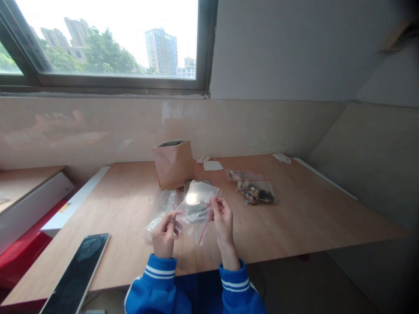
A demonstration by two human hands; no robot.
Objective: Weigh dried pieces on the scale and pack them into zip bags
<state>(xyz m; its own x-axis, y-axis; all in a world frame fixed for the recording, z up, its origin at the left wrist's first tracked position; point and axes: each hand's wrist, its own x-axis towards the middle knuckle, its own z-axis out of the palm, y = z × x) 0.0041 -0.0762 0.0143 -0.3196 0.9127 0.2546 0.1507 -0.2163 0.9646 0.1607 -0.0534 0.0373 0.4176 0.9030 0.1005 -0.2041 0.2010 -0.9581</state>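
Note:
Between my two hands I hold up a clear zip bag [196, 203] with a red seal line, above the table's front part. My left hand [164, 233] pinches its lower left side, fingers closed. My right hand [222, 218] grips it near the red seal on the right. Light glares off the plastic, so I cannot tell whether anything is inside. More clear plastic bags [157, 213] lie on the table just left of it. Behind the held bag, a dark-edged flat object [209, 182] is mostly hidden.
A brown paper bag [173, 165] stands open-topped at the back. Right of it lie a white paper piece [212, 165] and filled zip bags [257, 192] with dark and tan items. A crumpled white scrap [282, 158] is farther right. A dark tablet-like slab [78, 270] overhangs the front left edge.

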